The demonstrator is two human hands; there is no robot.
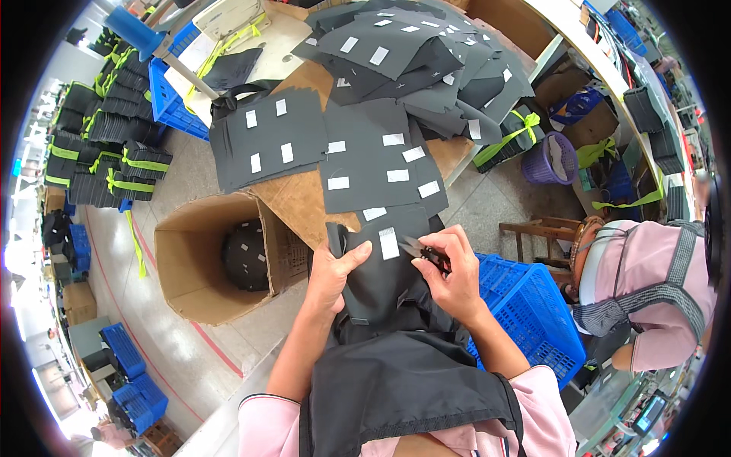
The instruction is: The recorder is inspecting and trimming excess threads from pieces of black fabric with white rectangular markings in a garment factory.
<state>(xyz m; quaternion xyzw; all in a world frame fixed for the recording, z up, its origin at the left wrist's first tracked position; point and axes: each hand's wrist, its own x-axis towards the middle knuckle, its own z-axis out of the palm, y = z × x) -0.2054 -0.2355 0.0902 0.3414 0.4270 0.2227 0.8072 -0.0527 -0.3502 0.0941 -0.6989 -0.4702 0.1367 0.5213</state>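
Note:
A dark grey cloth panel with a white patch hangs over the near edge of the table, in front of my body. My left hand grips its left edge, the thumb lying on top. In my right hand is a small pair of thread snips, the blades pointing left close to the white patch. Whether the blades touch the cloth I cannot tell. Just beyond, more grey panels with white patches lie on the table, and a neat stack of panels sits to their left.
A large heap of grey panels covers the table's far side. An open cardboard box stands at the left, a blue crate at my right. Beyond it are a purple basket, a wooden stool and a co-worker in pink.

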